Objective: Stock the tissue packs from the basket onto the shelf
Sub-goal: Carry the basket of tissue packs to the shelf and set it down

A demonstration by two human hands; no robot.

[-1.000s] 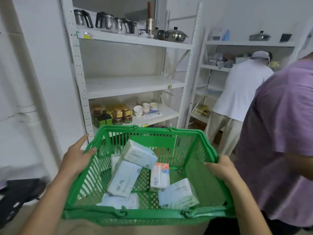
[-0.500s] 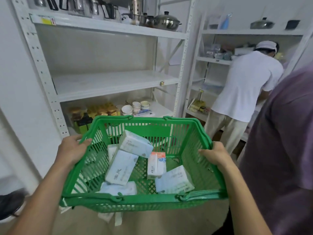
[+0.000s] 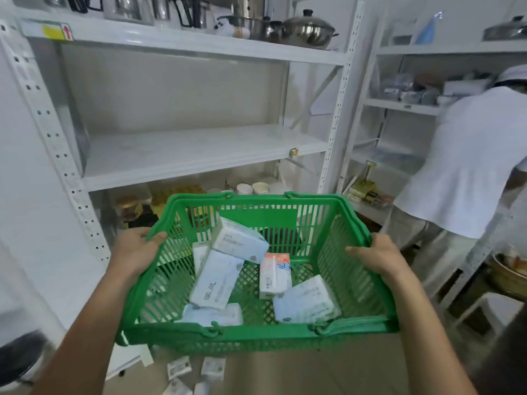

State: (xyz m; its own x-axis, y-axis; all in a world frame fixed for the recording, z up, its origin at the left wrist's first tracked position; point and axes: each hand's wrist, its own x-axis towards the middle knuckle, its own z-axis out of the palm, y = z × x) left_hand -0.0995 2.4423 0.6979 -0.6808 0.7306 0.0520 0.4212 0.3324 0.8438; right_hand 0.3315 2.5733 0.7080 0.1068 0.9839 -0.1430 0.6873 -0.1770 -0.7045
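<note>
I hold a green plastic basket (image 3: 353,220) in front of me at waist height. My left hand (image 3: 134,249) grips its left rim and my right hand (image 3: 376,256) grips its right rim. Inside lie several tissue packs: a white pack (image 3: 239,239) tilted on top, a long white pack (image 3: 215,279) under it, a small orange-topped pack (image 3: 275,276) standing in the middle, and a pale blue pack (image 3: 306,302) at the front right. The bare white middle shelf (image 3: 185,151) is straight ahead, just above the basket.
Kettles and a steel pot (image 3: 309,29) fill the top shelf. Jars and cups (image 3: 252,188) sit on the lower shelf behind the basket. A person in white (image 3: 470,166) bends at the right-hand shelving. Small packets (image 3: 178,367) lie on the floor below.
I have stepped closer to the shelving, which now fills more of the view. The basket stays in both hands and its packs have not shifted. The person in purple has left the view.
</note>
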